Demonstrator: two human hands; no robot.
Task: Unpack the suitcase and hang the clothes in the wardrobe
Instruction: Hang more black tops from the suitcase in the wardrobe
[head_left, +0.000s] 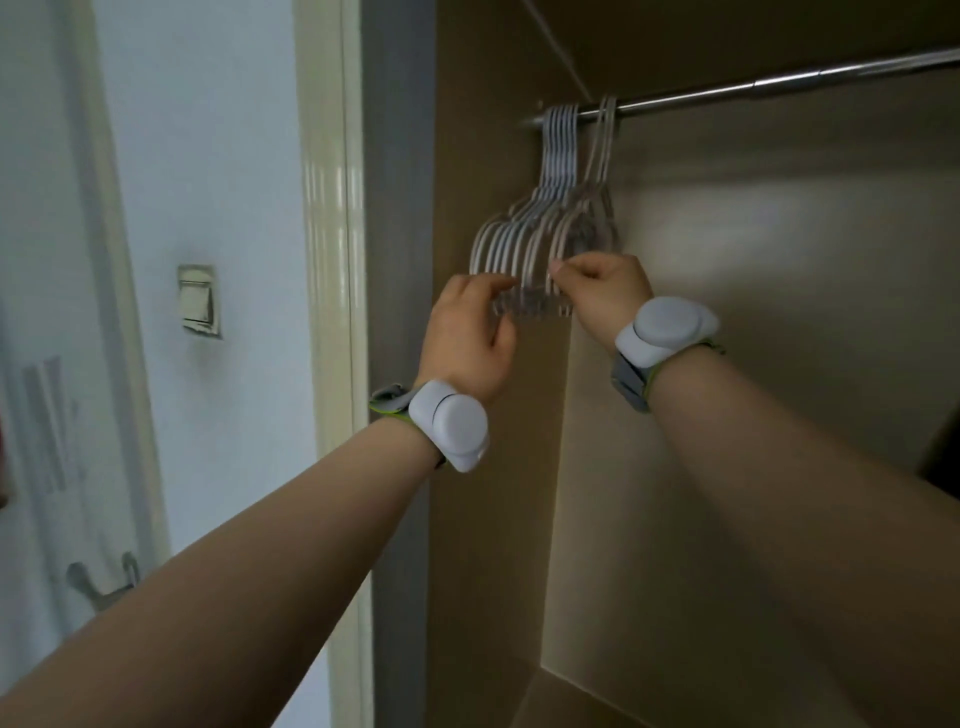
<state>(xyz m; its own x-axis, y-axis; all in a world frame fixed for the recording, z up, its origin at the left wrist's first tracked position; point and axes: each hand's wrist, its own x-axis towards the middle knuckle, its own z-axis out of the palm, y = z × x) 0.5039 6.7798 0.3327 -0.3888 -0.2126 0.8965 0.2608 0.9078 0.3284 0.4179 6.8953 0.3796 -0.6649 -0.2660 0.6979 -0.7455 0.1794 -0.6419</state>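
Observation:
Several white hangers (540, 228) hang bunched at the left end of a metal rail (779, 83) inside the wardrobe. Two of them sit slightly apart to the right of the main bunch. My left hand (470, 338) reaches up to the lower ends of the bunch, its fingers curled around them. My right hand (602, 291) pinches the lower edge of the right-hand hangers between thumb and fingers. No clothes or suitcase are in view.
The wardrobe's brown side panel (488, 130) stands just left of the hangers, its back wall (779, 364) behind them. A white door frame (327, 260), a light switch (197, 301) and a wall hook (104, 582) lie to the left. The rail runs bare to the right.

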